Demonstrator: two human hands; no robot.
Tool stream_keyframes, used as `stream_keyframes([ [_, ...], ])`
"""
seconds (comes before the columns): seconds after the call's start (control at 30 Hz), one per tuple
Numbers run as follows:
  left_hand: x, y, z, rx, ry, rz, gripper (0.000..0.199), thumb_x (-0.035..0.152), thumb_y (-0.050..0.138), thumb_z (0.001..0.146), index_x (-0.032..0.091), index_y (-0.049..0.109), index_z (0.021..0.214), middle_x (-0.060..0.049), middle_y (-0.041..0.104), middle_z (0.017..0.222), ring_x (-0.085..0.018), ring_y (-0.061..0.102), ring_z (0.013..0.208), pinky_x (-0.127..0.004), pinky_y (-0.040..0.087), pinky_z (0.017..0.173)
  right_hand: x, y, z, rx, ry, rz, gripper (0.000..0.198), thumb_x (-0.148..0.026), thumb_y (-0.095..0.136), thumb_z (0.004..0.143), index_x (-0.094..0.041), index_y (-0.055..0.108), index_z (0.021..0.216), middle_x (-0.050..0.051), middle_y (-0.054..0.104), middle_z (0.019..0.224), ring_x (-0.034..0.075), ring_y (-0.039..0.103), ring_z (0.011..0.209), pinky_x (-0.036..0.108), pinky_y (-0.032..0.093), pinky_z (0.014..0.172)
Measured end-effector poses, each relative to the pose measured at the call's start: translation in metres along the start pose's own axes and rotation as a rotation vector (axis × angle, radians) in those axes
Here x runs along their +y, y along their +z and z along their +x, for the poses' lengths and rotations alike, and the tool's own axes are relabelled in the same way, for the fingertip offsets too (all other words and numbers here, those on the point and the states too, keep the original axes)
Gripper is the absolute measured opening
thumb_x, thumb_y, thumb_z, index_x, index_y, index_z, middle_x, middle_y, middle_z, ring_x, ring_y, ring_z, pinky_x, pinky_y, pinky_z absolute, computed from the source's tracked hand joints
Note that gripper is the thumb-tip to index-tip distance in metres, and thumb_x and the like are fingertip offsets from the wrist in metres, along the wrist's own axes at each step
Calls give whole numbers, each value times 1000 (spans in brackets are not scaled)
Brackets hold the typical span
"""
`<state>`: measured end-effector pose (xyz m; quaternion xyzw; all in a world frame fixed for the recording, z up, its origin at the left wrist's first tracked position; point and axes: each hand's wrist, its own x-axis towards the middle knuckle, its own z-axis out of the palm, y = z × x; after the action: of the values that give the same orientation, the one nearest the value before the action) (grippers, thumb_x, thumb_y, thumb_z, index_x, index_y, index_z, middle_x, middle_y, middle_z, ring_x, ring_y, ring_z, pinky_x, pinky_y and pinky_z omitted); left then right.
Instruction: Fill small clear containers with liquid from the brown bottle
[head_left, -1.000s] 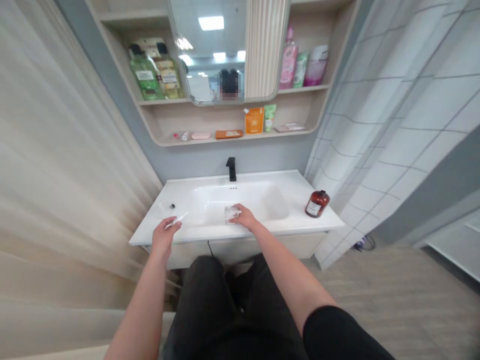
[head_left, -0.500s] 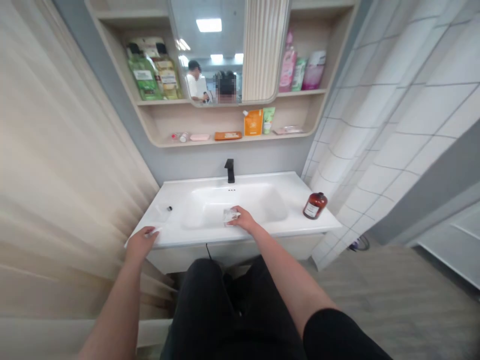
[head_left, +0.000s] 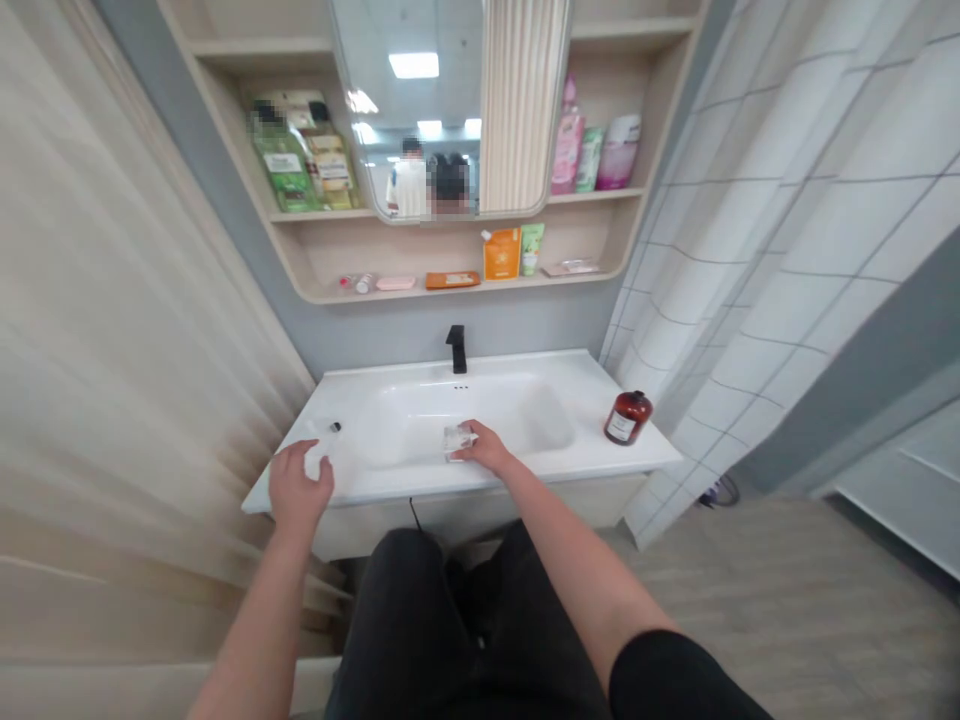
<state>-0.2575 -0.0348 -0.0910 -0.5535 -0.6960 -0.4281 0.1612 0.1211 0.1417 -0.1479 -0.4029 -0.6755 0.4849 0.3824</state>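
My right hand grips a small clear, boxy container over the front of the white sink basin. The container looks see-through; its contents cannot be made out. At the left end of the counter, my left hand has thumb and fingers spread apart, with nothing plainly visible between them. Just beyond its fingertips is a small black piece, seemingly part of a pale, see-through item whose outline is hard to tell from the white counter.
A brown pump-less bottle stands on the counter's right. Behind the basin rises a black faucet. Above hangs a mirror cabinet with bottles, tubes and an orange pouch. Curtains flank the left; another person shows in the mirror.
My left hand has gone from a pinch at the counter's front left edge to spread fingers, slightly farther right. The right hand keeps the clear container in nearly the same place.
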Motion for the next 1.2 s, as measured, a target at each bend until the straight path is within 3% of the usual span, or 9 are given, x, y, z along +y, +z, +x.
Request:
stream_keyframes([
  [0.13,64,60,-6,-230,115,-312,52,29,73,88,23,64,139,-15,66,141,-36,61,138,-57,46,124,0,1,-1,-19,12,110,69,-51,102,55,-27,71,112,-2,74,95,22,70,84,34,59,77],
  [0.3,122,143,-15,-663,-118,-702,101,29,93,65,25,51,157,-19,54,161,-40,58,145,-60,50,119,-3,1,-2,-4,-15,190,62,-49,101,60,-27,71,109,-1,75,98,22,71,86,34,60,78],
  [0.43,146,177,-11,-779,-249,-942,107,32,100,57,22,54,153,-19,63,150,-39,63,139,-55,53,115,-5,0,0,12,-46,209,61,-46,100,60,-26,71,110,0,76,101,23,72,91,36,60,86],
  [0.63,150,190,-6,-733,-303,-1052,79,33,101,54,21,65,124,-8,76,118,-29,73,112,-45,56,107,-1,0,1,-18,-15,234,67,-45,100,64,-26,73,121,3,78,109,25,74,96,37,63,87],
  [0.8,147,184,-8,-691,-345,-1039,77,32,101,56,22,64,123,-6,76,113,-26,73,103,-41,58,99,2,2,5,42,32,172,88,-45,99,67,-30,64,147,9,71,141,24,75,99,41,64,89],
  [0.9,148,180,-8,-619,-371,-1035,75,34,102,56,23,64,120,-6,74,116,-25,73,104,-41,58,98,-6,5,1,189,11,121,74,-46,89,80,-29,63,148,13,68,148,28,74,113,45,64,96],
  [1.03,149,179,-7,-567,-414,-1011,78,33,103,55,24,63,121,-7,74,119,-25,72,104,-43,58,100,-23,-7,-33,432,-213,-85,47,-48,76,94,-25,68,135,15,73,137,31,70,123,47,61,100],
  [1.1,148,180,-7,-570,-429,-990,80,33,104,55,24,64,123,-8,74,121,-26,73,105,-44,58,100,-28,-31,-61,586,-318,-231,37,-49,71,98,-23,68,126,13,74,122,30,70,114,47,59,100],
  [1.2,147,181,-8,-561,-429,-962,82,32,106,52,25,66,123,-9,74,122,-27,73,109,-44,57,102,-25,-95,-102,921,-310,-445,37,-54,70,97,-22,64,114,10,69,107,29,66,102,49,56,99],
])
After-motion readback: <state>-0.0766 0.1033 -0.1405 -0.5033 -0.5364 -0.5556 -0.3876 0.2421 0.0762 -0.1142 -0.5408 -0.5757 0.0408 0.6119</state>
